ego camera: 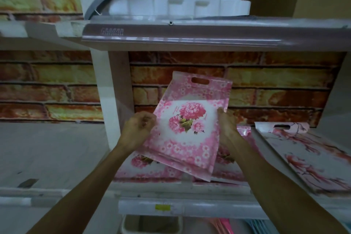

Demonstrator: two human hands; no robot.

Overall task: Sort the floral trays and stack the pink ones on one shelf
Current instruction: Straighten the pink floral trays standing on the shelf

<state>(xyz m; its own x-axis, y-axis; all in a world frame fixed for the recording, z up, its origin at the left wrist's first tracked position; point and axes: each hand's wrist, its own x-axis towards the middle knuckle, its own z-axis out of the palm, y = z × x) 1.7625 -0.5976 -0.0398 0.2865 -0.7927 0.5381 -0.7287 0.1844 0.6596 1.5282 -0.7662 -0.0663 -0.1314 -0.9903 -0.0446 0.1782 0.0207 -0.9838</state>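
Pink tray (pixel 187 125) with peony print; neighbouring tray (pixel 311 157) white with pink branch blossoms.

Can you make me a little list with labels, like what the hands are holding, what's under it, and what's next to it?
held thing: pink floral tray, tilted, handle slot at its top
left hand: grips the tray's left edge
right hand: grips the tray's right edge
underneath: more pink trays lying on the shelf
to the right: pale branch-pattern tray, lying slanted
shelf above: white foam packing
behind: brick-pattern wall
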